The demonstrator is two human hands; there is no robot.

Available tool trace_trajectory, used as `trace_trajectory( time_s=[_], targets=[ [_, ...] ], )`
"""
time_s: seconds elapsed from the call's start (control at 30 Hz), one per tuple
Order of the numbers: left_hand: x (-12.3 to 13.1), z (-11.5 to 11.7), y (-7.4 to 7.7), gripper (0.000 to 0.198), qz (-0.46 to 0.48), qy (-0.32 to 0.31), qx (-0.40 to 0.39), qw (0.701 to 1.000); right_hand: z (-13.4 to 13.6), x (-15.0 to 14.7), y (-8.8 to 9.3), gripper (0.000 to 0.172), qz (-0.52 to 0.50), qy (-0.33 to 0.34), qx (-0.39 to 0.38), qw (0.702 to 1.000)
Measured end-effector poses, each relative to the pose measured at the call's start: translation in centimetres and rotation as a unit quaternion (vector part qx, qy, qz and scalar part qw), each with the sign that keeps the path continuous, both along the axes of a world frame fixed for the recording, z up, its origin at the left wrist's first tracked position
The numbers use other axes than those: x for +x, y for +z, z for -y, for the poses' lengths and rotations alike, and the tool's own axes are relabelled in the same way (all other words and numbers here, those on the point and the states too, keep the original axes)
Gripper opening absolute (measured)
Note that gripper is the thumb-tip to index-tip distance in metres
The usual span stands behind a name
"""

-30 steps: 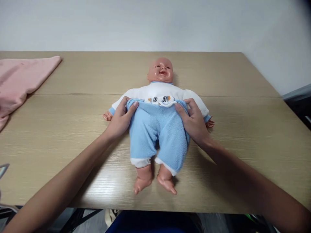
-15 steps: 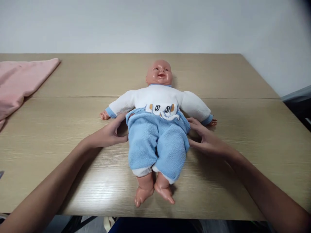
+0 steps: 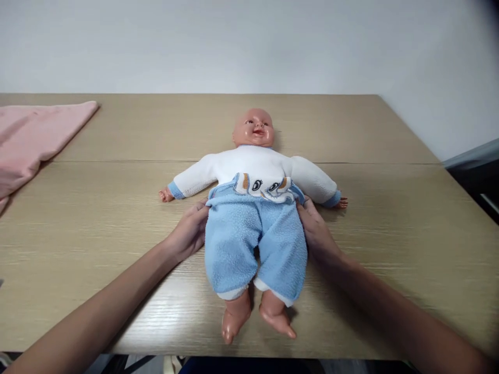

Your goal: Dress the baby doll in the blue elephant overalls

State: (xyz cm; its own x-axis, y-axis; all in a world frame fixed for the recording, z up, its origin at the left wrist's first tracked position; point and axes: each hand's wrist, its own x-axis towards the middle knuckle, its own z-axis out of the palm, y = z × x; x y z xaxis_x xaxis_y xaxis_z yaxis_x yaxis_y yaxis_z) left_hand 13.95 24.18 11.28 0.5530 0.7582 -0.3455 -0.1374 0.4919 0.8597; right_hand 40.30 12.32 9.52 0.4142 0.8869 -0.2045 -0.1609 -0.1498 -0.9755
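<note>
A baby doll (image 3: 255, 127) lies on its back on the table, head away from me and bare feet toward me. It wears a white top (image 3: 251, 162) with blue cuffs and fluffy blue trousers (image 3: 234, 244). An elephant-like patch with two eyes, bunched into folds, sits at the waist. My left hand (image 3: 193, 228) pinches the waistband at the left hip, thumb on top. On the opposite hip my right hand (image 3: 314, 226) grips the waistband the same way; some fingers of both hands are hidden behind the cloth.
Folded pink cloth (image 3: 35, 137) lies at the left of the wooden table (image 3: 117, 208). A seam crosses the tabletop behind the doll's arms. Beyond the far edge rises a pale wall (image 3: 234, 47). Something dark stands past the right edge.
Both hands have closed on the waistband, which now sits lower and creased, with the patch crumpled. The doll's feet have moved slightly right and apart. The view has tilted up a little.
</note>
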Motion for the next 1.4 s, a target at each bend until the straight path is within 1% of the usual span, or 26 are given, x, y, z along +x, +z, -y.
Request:
trace_trajectory(
  time_s=[0.07, 0.13, 0.2, 0.27, 0.37, 0.43, 0.5, 0.57, 0.63, 0.67, 0.73, 0.83, 0.9, 0.93, 1.0, 1.07, 1.13, 1.2, 1.23, 1.3, 1.4],
  targets=[
    [0.3, -0.1, 0.5, 0.027, 0.0, 0.006, -0.014, 1.0, -0.3, -0.2, 0.3, 0.052, -0.007, 0.02, 0.001, 1.0],
    [0.4, -0.4, 0.8, 0.026, 0.004, 0.007, -0.008, 1.0, -0.5, -0.3, 0.7, 0.05, -0.016, 0.023, -0.003, 1.0],
    [0.1, -0.7, 0.7, 0.024, 0.009, 0.002, 0.032, 0.999, -0.5, -0.2, 1.2, 0.042, -0.009, 0.014, -0.006, 1.0],
    [-0.4, -1.3, 0.2, 0.019, 0.005, -0.019, 0.095, 0.995, -0.6, 0.3, 1.6, 0.036, 0.021, 0.004, 0.0, 1.0],
    [-1.2, -2.5, -0.8, 0.019, -0.019, -0.058, 0.173, 0.983, -0.7, 1.3, 1.9, 0.038, 0.065, 0.0, 0.018, 0.998],
    [-1.4, -3.1, -1.3, 0.024, -0.02, -0.069, 0.19, 0.979, -0.8, 1.9, 1.9, 0.04, 0.077, 0.0, 0.028, 0.997],
    [-1.4, -3.4, -1.4, 0.026, -0.007, -0.069, 0.19, 0.979, -0.9, 2.3, 1.8, 0.036, 0.077, -0.001, 0.041, 0.996],
    [-1.5, -3.5, -1.2, 0.027, 0.011, -0.078, 0.192, 0.978, -0.9, 2.5, 1.6, 0.028, 0.071, -0.006, 0.06, 0.996],
    [-1.6, -3.5, -0.8, 0.03, 0.035, -0.087, 0.213, 0.973, -1.0, 2.6, 1.7, 0.026, 0.059, -0.007, 0.077, 0.995],
    [-1.7, -3.5, -0.5, 0.032, 0.045, -0.09, 0.234, 0.967, -1.0, 2.7, 1.9, 0.027, 0.054, 0.006, 0.082, 0.995],
    [-2.0, -3.7, 0.2, 0.037, 0.046, -0.095, 0.295, 0.95, -1.2, 2.9, 2.6, 0.027, 0.059, 0.055, 0.093, 0.992],
    [-2.1, -4.2, 1.3, 0.04, 0.016, -0.101, 0.398, 0.911, -1.7, 3.2, 4.4, 0.026, 0.119, 0.14, 0.101, 0.978],
    [-2.0, -4.6, 2.1, 0.038, 0.004, -0.097, 0.436, 0.895, -2.2, 3.2, 5.4, 0.028, 0.155, 0.171, 0.106, 0.967],
    [-1.8, -4.7, 2.3, 0.037, 0.003, -0.092, 0.44, 0.893, -2.4, 3.2, 5.7, 0.03, 0.164, 0.176, 0.116, 0.964],
    [-1.4, -5.0, 2.6, 0.035, 0.008, -0.084, 0.414, 0.906, -3.0, 3.1, 6.0, 0.034, 0.166, 0.164, 0.145, 0.962],
    [-0.8, -5.2, 2.7, 0.034, 0.011, -0.069, 0.354, 0.933, -3.6, 2.8, 5.9, 0.034, 0.164, 0.137, 0.161, 0.964],
    [-0.2, -5.5, 2.6, 0.034, 0.007, -0.059, 0.271, 0.961, -4.3, 2.7, 5.6, 0.031, 0.179, 0.112, 0.155, 0.965],
    [0.3, -5.7, 2.4, 0.037, -0.008, -0.056, 0.21, 0.976, -4.8, 2.8, 5.3, 0.027, 0.224, 0.091, 0.15, 0.959],
    [0.6, -5.8, 2.4, 0.039, -0.016, -0.059, 0.2, 0.978, -5.0, 2.9, 5.1, 0.026, 0.251, 0.084, 0.149, 0.953],
    [0.9, -5.9, 2.3, 0.043, -0.034, -0.061, 0.219, 0.973, -5.2, 3.3, 4.7, 0.023, 0.289, 0.079, 0.145, 0.943],
    [1.1, -5.7, 2.4, 0.045, -0.049, -0.05, 0.291, 0.954, -5.3, 3.7, 4.5, 0.021, 0.293, 0.074, 0.142, 0.943]
  ],
)
